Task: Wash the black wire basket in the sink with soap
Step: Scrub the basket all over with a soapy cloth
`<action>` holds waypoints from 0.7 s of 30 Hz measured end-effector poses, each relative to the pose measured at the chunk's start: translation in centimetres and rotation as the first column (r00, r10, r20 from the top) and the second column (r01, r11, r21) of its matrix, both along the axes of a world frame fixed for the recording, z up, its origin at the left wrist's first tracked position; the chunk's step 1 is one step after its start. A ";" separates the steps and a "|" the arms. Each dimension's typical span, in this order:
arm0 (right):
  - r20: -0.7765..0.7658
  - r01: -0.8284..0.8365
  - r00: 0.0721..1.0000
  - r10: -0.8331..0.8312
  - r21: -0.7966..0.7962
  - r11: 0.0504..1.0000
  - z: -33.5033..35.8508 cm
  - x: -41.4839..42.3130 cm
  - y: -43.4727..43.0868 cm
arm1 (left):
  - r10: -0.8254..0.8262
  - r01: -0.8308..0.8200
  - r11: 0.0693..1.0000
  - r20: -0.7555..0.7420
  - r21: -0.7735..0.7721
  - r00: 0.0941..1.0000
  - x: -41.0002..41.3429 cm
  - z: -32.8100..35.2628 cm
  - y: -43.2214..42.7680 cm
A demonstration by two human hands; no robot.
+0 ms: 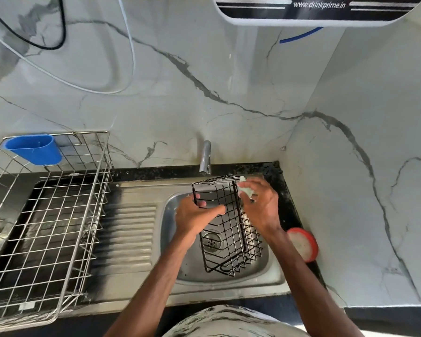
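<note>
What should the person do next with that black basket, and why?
Probably drag the pale scrubber in the right hand down the black wire basket, since it sits at the top end while the left hand steadies the basket over the sink.

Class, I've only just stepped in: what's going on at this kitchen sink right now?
A person is washing a black wire basket, held up over the round steel sink bowl. The left hand grips the basket's left side, while the right hand presses a pale, soapy scrubbing pad against its upper right edge. No water can be seen running from the steel tap. A round red-rimmed soap tub sits on the counter to the right.
</note>
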State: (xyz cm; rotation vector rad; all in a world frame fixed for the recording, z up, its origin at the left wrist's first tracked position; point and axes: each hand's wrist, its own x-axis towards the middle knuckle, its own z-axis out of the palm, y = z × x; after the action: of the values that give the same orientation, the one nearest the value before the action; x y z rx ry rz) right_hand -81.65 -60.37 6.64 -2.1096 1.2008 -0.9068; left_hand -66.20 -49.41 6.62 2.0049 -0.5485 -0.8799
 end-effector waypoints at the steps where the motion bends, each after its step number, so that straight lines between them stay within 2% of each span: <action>1: 0.014 0.021 1.000 -0.021 0.005 1.000 0.2 -0.1 0.1 | 0.000 0.000 1.000 0.013 0.002 1.000 -0.1 0.2 0.1; 5: 0.086 -0.025 0.996 0.031 -0.068 0.997 1.5 0.0 1.4 | -0.015 0.014 1.000 0.085 0.012 0.996 -0.3 0.6 0.2; 10: 0.043 -0.141 0.987 0.154 -0.232 0.963 3.3 2.4 2.8 | -0.064 0.063 0.998 0.121 0.010 0.991 -0.7 2.2 -0.2; 15: -0.034 -0.322 0.944 0.328 -0.304 0.896 2.9 2.4 1.9 | -0.018 0.018 1.000 0.017 -0.007 1.000 0.2 1.5 0.0; 21: -0.021 -0.431 0.897 0.442 -0.268 0.862 0.6 1.0 3.6 | 0.000 0.001 1.000 -0.049 0.016 0.999 1.1 1.2 0.5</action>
State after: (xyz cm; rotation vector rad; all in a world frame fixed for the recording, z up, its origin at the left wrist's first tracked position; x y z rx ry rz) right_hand -80.65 -56.74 7.23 -2.4223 0.5527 -0.9269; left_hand -65.08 -48.87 7.86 1.9925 -0.5158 -0.9345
